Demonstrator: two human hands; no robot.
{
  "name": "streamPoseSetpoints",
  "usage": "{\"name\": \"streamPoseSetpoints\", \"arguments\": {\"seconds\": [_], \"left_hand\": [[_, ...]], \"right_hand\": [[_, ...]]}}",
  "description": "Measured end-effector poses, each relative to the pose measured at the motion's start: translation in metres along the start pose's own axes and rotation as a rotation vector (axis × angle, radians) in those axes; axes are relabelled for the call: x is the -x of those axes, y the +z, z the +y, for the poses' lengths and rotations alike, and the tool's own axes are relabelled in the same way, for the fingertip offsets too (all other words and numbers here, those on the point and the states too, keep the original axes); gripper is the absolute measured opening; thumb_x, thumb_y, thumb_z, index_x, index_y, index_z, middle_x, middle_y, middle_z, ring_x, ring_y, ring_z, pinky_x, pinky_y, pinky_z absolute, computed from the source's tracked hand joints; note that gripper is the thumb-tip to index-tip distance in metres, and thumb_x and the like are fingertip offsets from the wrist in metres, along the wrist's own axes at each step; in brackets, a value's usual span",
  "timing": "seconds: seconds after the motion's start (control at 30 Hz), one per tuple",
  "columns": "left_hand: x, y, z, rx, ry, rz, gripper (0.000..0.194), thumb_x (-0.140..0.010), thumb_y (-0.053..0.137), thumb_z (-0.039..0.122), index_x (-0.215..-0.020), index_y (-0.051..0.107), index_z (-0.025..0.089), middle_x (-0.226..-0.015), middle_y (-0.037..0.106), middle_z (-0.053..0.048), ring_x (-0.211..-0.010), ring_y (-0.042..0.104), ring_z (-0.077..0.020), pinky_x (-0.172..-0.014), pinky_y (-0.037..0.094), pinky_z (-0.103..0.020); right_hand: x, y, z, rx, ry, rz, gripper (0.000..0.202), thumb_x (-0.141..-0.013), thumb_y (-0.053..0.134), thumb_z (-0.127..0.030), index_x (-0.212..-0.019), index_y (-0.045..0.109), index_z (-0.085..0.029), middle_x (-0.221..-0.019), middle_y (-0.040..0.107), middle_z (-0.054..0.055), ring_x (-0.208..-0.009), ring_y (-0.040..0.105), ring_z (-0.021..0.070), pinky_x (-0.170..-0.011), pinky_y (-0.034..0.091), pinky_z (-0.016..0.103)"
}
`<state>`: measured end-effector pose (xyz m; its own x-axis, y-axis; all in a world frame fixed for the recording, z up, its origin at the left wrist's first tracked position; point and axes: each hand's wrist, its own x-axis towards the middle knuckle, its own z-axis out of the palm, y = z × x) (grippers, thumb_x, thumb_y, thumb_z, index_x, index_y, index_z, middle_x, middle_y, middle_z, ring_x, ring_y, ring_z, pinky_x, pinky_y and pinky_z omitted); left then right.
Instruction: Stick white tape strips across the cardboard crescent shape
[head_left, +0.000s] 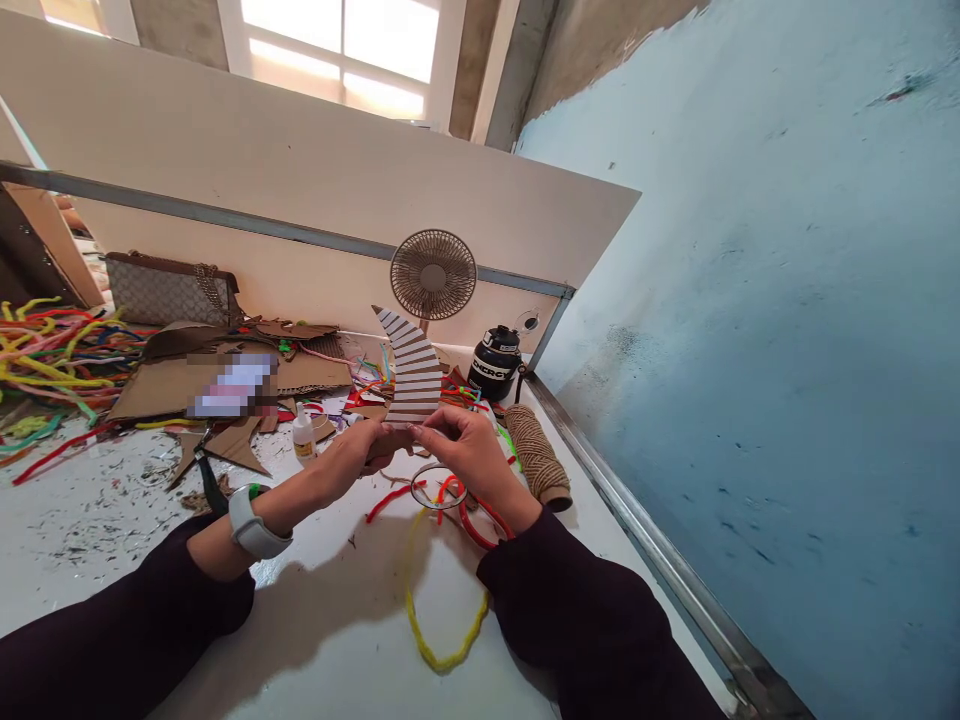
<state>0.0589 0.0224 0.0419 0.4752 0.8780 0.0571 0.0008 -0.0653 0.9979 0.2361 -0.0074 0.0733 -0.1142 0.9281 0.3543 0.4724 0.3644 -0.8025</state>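
A curved, pointed cardboard piece [414,368] with white stripes stands upright above the table between my hands. My left hand [358,450] is closed on its lower end from the left. My right hand [463,448] pinches at the same lower edge, with thumb and forefinger pressed together close to the left fingertips. Whatever lies between the right fingertips is too small to make out. Below the hands are a clear ring [439,487], red pipe cleaners [388,501] and a yellow pipe cleaner loop [444,662] on the white table.
A small glue bottle [303,436] stands left of my hands. Behind are a fan [433,275], a black bottle [493,364] and a bag [169,290]. A twine roll [538,456] lies right. Cardboard, a phone [234,385] and pipe cleaners [56,365] cover the left.
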Motion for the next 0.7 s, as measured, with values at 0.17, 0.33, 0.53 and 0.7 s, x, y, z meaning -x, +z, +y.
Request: {"name": "streamPoseSetpoints", "arguments": {"seconds": [0.17,0.33,0.53,0.7], "left_hand": [[0.004,0.003,0.001,-0.027,0.046,0.065,0.02,-0.082,0.044,0.037,-0.071,0.047,0.021,-0.058,0.037,0.005,-0.052,0.029,-0.0126,-0.046,0.024,-0.023],[0.006,0.003,-0.001,-0.046,0.068,0.059,0.02,-0.084,0.044,0.038,-0.085,0.054,0.02,-0.074,0.053,0.001,-0.068,0.045,-0.0158,-0.06,0.038,-0.025],[0.009,0.007,0.004,-0.065,0.11,0.064,0.027,-0.081,0.044,0.036,-0.095,0.058,0.019,-0.081,0.058,-0.002,-0.068,0.046,-0.0167,-0.063,0.041,-0.026],[0.011,0.006,0.003,-0.071,0.131,0.055,0.027,-0.081,0.043,0.034,-0.098,0.058,0.019,-0.082,0.058,-0.002,-0.077,0.05,-0.0187,-0.069,0.043,-0.027]], "right_hand": [[0.001,0.0,-0.001,0.033,-0.021,0.042,0.026,-0.077,0.069,-0.041,-0.066,0.064,-0.018,-0.062,0.059,-0.001,-0.059,0.047,0.012,-0.055,0.035,0.024],[0.001,0.0,0.0,0.028,-0.017,0.044,0.028,-0.078,0.069,-0.043,-0.067,0.065,-0.018,-0.064,0.062,0.001,-0.061,0.05,0.0128,-0.056,0.038,0.025],[0.001,-0.001,-0.001,-0.02,0.008,0.048,0.028,-0.075,0.072,-0.044,-0.073,0.067,-0.017,-0.07,0.066,0.002,-0.063,0.056,0.014,-0.057,0.042,0.025],[-0.001,-0.004,-0.003,-0.043,0.059,0.069,0.03,-0.069,0.077,-0.044,-0.068,0.061,-0.018,-0.06,0.06,-0.001,-0.054,0.05,0.0113,-0.052,0.039,0.024]]}}
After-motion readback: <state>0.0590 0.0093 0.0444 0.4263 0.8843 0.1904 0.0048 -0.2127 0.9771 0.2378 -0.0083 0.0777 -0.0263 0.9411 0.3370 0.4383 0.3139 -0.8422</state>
